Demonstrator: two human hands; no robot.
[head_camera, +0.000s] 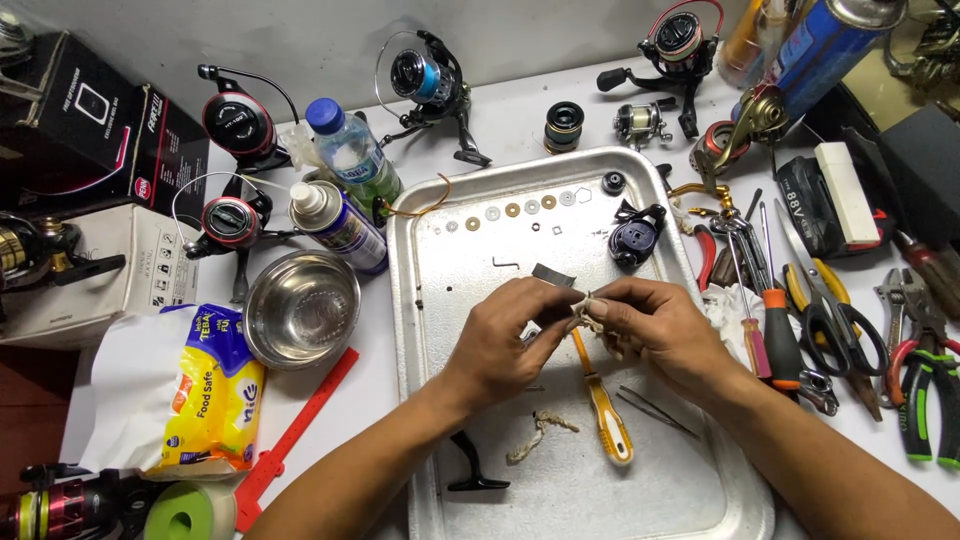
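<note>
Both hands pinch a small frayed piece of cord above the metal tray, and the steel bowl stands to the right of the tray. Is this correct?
Not quite: the head view shows the steel bowl left of the metal tray, not right. Both the left hand and right hand do pinch the frayed cord above it.

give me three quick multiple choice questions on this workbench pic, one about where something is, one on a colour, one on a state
1. Where does the steel bowl stand?
A. left of the metal tray
B. inside the tray
C. right of the tray

2. What colour is the water bottle cap?
A. red
B. blue
C. green

3. What are the left hand and right hand doing?
A. resting flat
B. pinching a scrap of cloth between them
C. gripping scissors

Answers: 1 A, the bowl sits on the table beside the tray's left rim. 2 B, the cap shows blue. 3 B, both hands' fingertips meet on the cloth above the tray.
</note>
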